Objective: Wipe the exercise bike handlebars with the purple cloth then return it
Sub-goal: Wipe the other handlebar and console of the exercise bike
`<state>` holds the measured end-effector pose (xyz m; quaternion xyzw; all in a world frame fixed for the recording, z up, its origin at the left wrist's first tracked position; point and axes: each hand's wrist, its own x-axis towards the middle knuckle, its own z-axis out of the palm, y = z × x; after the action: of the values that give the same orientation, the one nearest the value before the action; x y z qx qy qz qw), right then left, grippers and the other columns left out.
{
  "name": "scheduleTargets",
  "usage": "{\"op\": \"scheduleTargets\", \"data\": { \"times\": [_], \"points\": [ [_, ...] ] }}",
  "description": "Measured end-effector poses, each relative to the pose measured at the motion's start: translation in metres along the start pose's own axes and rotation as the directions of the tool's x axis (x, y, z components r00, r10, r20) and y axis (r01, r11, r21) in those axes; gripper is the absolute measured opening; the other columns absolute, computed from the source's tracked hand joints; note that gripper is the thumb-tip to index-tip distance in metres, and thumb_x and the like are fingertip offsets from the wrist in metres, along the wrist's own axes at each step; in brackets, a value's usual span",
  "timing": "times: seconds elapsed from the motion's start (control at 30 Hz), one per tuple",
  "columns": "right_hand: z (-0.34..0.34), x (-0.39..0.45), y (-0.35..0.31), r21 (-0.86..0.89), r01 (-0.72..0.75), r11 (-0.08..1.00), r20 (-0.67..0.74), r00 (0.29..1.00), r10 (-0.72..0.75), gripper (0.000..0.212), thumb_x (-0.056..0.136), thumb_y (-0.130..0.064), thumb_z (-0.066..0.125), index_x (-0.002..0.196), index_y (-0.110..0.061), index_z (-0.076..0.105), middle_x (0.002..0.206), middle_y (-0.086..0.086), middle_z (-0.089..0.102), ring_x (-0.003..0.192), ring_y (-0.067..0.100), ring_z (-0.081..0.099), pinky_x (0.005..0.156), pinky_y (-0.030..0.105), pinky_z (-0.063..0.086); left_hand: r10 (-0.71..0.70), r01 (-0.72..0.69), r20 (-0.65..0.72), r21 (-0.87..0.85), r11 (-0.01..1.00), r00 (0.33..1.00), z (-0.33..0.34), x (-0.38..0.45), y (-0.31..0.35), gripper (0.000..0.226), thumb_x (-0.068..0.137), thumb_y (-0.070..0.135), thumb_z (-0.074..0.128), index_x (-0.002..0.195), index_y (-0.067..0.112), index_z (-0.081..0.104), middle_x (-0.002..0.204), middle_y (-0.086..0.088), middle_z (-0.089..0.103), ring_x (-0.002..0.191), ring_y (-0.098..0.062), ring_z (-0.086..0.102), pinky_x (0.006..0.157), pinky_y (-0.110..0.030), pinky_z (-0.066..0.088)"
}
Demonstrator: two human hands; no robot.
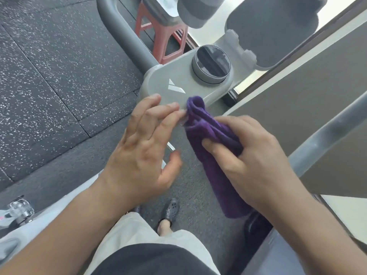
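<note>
Cloth [214,155], bunched and hanging from the right hand [258,159] just below the bike's grey console [178,80], looks soft, light and floppy; best gathered mid-fold. Right grip is clamped on it; left hand [143,147] spread, fingertips seemingly pinching its top edge.

Bright, even daylight from upper right, soft shadows, slight motion blur, wide-angle edge distortion.

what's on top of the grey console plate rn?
On the grey console plate: a round dark knob and a white logo. The purple cloth, held by the right hand, hides its near edge.
</note>
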<state>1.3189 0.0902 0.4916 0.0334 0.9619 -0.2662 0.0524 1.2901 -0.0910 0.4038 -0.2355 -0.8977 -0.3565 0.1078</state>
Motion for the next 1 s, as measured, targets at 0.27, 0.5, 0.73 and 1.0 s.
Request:
{"op": "scheduleTargets", "data": {
  "times": [0.27, 0.5, 0.73, 1.0],
  "points": [
    [-0.015, -0.015, 0.009, -0.011, -0.072, 0.997, 0.053, 0.996, 0.072, 0.02, 0.083, -0.05, 0.064, 0.103, -0.048, 0.065, 0.096, -0.017, 0.065, 0.094, -0.001, 0.06, 0.075, 0.005, 0.039, -0.006, 0.006, -0.003, -0.018, 1.0, 1.0, 0.002, -0.001, 0.0, 0.063, 0.079, 0.016, 0.066, 0.139, 0.002, 0.053, 0.138, -0.017, 0.051, 0.142, -0.035, 0.031, 0.124, -0.043, 0.023],
    [-0.015, 0.007, 0.009, 0.007, -0.051, 0.999, 0.103, 0.993, 0.05, 0.014, 0.087, -0.047, 0.062, 0.1, -0.049, 0.065, 0.092, -0.011, 0.067, 0.088, 0.002, 0.061, 0.074, 0.023, 0.045, 0.011, -0.011, -0.022, -0.007, 1.0, 1.0, 0.003, -0.001, 0.001, 0.061, 0.081, 0.019, 0.062, 0.139, 0.001, 0.053, 0.137, -0.018, 0.052, 0.142, -0.035, 0.033, 0.125, -0.04, 0.021],
    [-0.033, -0.01, 0.013, 0.008, -0.151, 0.988, 0.2, 0.969, 0.147, 0.021, 0.082, -0.049, 0.063, 0.101, -0.055, 0.066, 0.091, -0.019, 0.072, 0.082, -0.002, 0.067, 0.074, 0.028, 0.053, -0.022, 0.022, -0.001, -0.023, 0.999, 1.0, 0.002, -0.002, 0.0, 0.061, 0.084, 0.018, 0.061, 0.142, 0.005, 0.05, 0.141, -0.01, 0.046, 0.144, -0.033, 0.031, 0.125, -0.032, 0.016],
    [-0.037, 0.017, 0.018, 0.181, -0.251, 0.951, 0.284, 0.939, 0.193, 0.016, 0.088, -0.041, 0.067, 0.099, -0.051, 0.07, 0.08, -0.018, 0.076, 0.065, -0.001, 0.07, 0.061, 0.018, 0.056, 0.004, -0.004, -0.014, 0.0, 1.0, 1.0, 0.003, -0.001, 0.001, 0.061, 0.081, 0.014, 0.065, 0.139, 0.001, 0.052, 0.137, -0.018, 0.052, 0.142, -0.037, 0.033, 0.125, -0.037, 0.019]
  ]
}}
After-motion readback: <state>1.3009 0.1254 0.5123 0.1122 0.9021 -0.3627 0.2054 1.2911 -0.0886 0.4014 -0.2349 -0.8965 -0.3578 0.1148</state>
